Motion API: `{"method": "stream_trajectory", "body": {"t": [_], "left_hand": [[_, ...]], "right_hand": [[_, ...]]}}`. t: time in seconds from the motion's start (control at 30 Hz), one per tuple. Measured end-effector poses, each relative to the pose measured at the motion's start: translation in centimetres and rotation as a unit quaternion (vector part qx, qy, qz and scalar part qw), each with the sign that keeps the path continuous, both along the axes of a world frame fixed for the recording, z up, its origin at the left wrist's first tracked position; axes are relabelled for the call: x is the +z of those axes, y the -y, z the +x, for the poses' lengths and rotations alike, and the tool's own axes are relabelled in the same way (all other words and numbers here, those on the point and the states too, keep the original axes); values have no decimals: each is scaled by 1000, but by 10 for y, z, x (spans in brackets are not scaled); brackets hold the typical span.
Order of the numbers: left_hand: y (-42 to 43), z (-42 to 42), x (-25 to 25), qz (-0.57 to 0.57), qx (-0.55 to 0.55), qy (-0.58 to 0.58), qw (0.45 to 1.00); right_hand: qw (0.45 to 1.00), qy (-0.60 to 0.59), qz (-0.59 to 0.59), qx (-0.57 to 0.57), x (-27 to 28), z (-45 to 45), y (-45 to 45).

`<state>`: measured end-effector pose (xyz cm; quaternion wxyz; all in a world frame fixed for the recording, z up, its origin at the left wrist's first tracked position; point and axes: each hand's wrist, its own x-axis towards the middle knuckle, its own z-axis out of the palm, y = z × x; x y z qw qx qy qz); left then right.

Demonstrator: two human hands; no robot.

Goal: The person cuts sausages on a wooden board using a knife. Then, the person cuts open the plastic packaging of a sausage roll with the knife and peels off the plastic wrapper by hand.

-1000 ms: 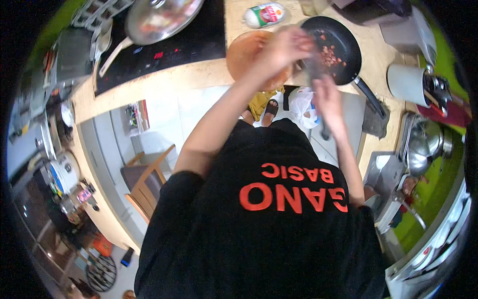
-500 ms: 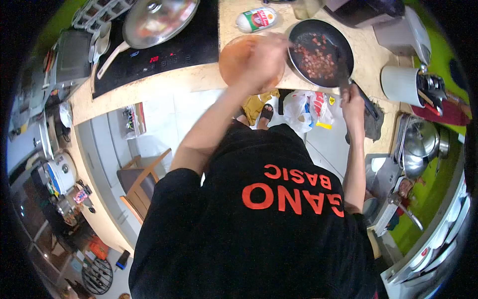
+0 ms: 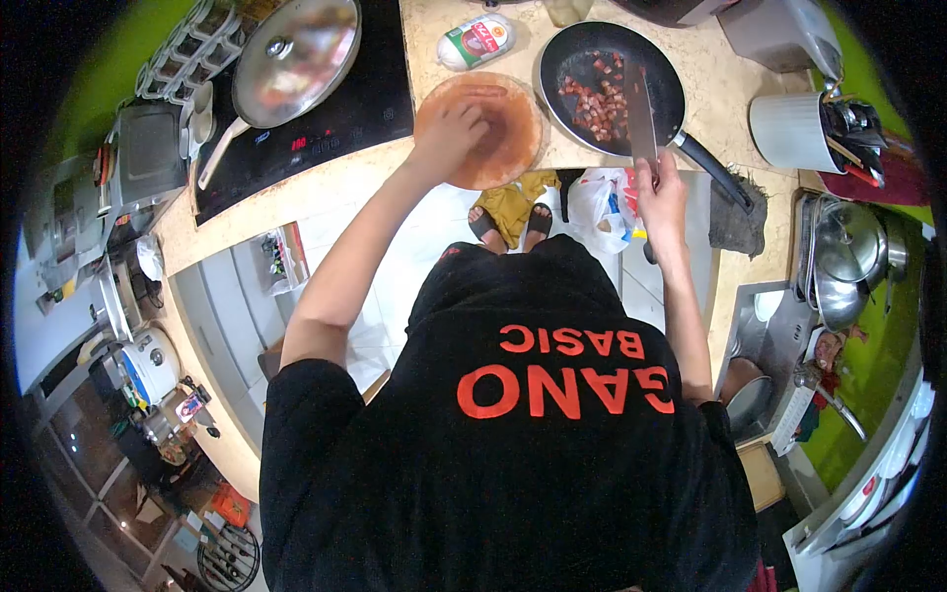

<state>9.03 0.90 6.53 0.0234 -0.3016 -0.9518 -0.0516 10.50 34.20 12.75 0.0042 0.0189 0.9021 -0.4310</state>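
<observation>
My left hand (image 3: 454, 138) is over the round, reddish-brown cutting board (image 3: 518, 148), its fingers bent together and pointing down at the surface. What they hold, if anything, is hidden. Beyond the fingers, a reddish sausage-like piece (image 3: 481, 91) lies near the board's far edge. In my right hand (image 3: 663, 202) is the handle of a knife (image 3: 641, 113), its broad blade reaching over the black frying pan (image 3: 552, 104). Diced reddish meat (image 3: 597, 104) is spread across the pan's bottom.
A white wrapped roll with a printed label (image 3: 476, 41) lies behind the board. To the left, a lidded pan (image 3: 296, 64) sits on the black cooktop (image 3: 380, 89). A utensil holder (image 3: 789, 133) and a dark cloth (image 3: 738, 219) are on the right, near the sink (image 3: 760, 340).
My left hand has moved from beside the pan's rim back to the board, uncovering the sausage-like piece. The knife blade now shows plainly over the pan. The whole view has shifted a little.
</observation>
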Motion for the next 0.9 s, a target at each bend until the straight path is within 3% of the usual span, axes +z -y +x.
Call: {"method": "stream_trajectory", "body": {"t": [0.13,0.2,0.27,0.33,0.4,0.53,0.9], "left_hand": [[18,33,2,118,60,67,989],[12,41,-4,243,135,16,960],[1,51,-3,278,180,-20,943],[-4,65,-16,325,258,-36,909],[-9,72,-23,330,257,-35,908],[-12,73,-26,302,255,-46,917],[2,69,-33,292,200,-75,932]], "right_hand": [[996,26,-48,72,3,14,23],[978,-38,80,187,-10,19,48],[960,47,111,254,-8,21,81],[951,22,129,279,-28,25,103],[949,27,112,292,-34,29,122],[931,59,193,305,-45,35,133],[932,68,190,302,-36,47,136]]}}
